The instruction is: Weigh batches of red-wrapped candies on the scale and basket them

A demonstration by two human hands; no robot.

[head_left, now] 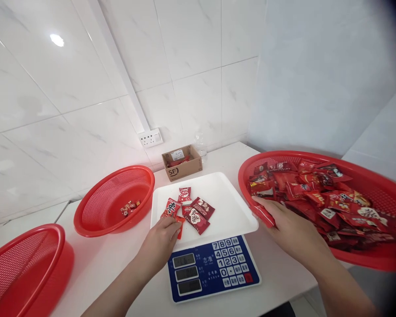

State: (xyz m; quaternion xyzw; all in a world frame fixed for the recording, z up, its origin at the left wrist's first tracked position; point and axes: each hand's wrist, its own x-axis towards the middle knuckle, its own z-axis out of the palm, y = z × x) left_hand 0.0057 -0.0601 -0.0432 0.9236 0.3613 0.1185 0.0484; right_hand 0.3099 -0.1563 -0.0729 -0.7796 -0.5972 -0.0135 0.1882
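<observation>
Left hand (161, 240) pinching a red packet (180, 226) on the scale tray (232, 207), right hand (292, 229) gripping another packet (264, 214) at the basket (366, 259) rim; light, crinkly, slippery, best pinched by the edges.

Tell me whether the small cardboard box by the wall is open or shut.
Open: the cardboard box has its top flaps spread, and a white label and something red show inside it.

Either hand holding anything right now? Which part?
Left hand pinches a red packet by its near edge, on the scale's white tray. Right hand grips the big red basket at its near-left rim.
</observation>
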